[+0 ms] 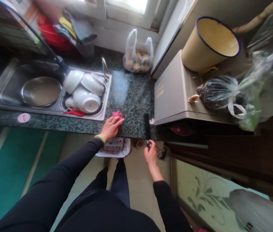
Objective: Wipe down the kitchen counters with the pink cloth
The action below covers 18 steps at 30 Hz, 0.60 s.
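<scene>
At the front edge of the dark granite counter (136, 93), my left hand (111, 128) is closed over a bunched pink cloth (117, 114), which shows past the fingers. A ring and a yellow-green wristband are on this hand. My right hand (151, 152), just off the counter edge, grips the near end of a long, narrow black knife (147, 124). Its dark blade points away from me over the counter, beside small white pieces (152, 121). Part of the handle is hidden by my fingers.
A steel sink (3, 87) on the left holds a metal basin (41, 91) and a rack of white bowls (88, 100). A plastic bag of round food (138, 59) stands behind. On the right, a metallic box (172, 93) carries an enamel pot (199, 48) and bags.
</scene>
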Each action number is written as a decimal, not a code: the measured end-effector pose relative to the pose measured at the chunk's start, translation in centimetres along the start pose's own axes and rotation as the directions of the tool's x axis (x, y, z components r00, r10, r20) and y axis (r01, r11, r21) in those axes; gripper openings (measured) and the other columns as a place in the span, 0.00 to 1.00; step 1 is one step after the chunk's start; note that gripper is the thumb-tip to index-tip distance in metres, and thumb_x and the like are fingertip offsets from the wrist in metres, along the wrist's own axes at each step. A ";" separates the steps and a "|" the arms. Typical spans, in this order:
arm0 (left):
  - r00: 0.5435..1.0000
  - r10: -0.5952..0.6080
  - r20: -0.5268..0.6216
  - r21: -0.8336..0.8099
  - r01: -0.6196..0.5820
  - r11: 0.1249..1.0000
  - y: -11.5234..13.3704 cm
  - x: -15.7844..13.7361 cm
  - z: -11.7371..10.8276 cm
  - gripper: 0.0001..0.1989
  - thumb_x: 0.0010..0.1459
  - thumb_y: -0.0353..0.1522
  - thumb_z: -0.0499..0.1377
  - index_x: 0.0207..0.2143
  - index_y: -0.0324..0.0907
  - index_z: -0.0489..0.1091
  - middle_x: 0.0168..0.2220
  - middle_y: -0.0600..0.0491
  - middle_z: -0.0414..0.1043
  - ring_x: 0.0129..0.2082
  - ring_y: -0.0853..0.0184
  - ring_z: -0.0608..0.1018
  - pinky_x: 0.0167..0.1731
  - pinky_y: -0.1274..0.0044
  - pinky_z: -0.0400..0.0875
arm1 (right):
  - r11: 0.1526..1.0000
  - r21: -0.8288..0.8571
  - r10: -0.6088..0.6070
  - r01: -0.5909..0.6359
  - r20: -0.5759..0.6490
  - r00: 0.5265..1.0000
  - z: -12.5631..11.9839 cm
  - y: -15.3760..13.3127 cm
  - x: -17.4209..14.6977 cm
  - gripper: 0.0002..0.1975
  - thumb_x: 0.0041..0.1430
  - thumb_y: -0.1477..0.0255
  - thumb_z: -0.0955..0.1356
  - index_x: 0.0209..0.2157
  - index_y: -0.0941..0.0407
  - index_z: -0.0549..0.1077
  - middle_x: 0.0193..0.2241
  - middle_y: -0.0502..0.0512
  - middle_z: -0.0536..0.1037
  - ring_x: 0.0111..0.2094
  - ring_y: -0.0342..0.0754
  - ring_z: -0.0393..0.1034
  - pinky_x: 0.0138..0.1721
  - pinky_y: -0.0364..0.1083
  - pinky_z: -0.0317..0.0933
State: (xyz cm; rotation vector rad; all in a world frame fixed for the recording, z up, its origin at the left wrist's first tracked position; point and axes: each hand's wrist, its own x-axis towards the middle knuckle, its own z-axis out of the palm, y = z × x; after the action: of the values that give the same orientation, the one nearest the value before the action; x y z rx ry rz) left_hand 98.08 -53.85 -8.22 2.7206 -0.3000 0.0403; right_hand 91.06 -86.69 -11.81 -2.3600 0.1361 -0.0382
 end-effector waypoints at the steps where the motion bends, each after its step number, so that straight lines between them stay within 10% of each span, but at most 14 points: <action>1: 1.000 0.013 -0.004 0.002 -0.013 1.000 0.0 -0.3 0.3 0.33 0.62 0.31 0.56 0.70 0.44 0.63 0.72 0.42 0.59 0.70 0.47 0.63 0.67 0.53 0.60 | 0.999 0.040 0.026 -0.027 0.034 0.999 -0.3 0.1 -1.2 0.22 0.60 0.69 0.64 0.56 0.57 0.68 0.40 0.61 0.80 0.40 0.55 0.76 0.44 0.53 0.70; 5: 1.000 -0.001 0.007 -0.022 0.001 1.000 -0.2 -0.3 2.4 0.33 0.64 0.35 0.55 0.71 0.38 0.60 0.76 0.40 0.50 0.77 0.46 0.47 0.72 0.50 0.48 | 0.904 0.341 0.195 -0.258 0.209 0.958 -1.4 -0.3 -5.0 0.22 0.63 0.58 0.67 0.54 0.53 0.67 0.24 0.44 0.71 0.22 0.44 0.66 0.27 0.43 0.63; 12: 1.000 -0.003 0.000 -0.085 0.003 0.996 -0.9 0.2 4.3 0.31 0.66 0.33 0.53 0.71 0.42 0.60 0.76 0.43 0.49 0.78 0.53 0.41 0.74 0.50 0.44 | 0.390 0.762 0.448 -0.518 0.335 0.829 -0.9 -3.0 -8.0 0.23 0.61 0.54 0.70 0.51 0.47 0.62 0.33 0.44 0.74 0.20 0.36 0.61 0.22 0.38 0.57; 18: 1.000 -0.021 0.017 -0.094 0.022 0.995 -0.8 0.2 4.5 0.32 0.66 0.34 0.53 0.71 0.44 0.58 0.77 0.46 0.48 0.78 0.53 0.40 0.74 0.51 0.42 | 0.443 0.731 0.550 -0.519 0.236 0.801 1.1 -3.2 -5.5 0.22 0.61 0.50 0.68 0.49 0.47 0.60 0.29 0.39 0.66 0.18 0.33 0.52 0.19 0.35 0.47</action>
State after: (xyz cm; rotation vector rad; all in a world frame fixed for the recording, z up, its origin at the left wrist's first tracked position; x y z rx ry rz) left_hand 98.40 -54.94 -12.68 2.6312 -0.2706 -0.0017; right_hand 85.95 -83.05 -10.23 -1.3436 0.7452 0.1490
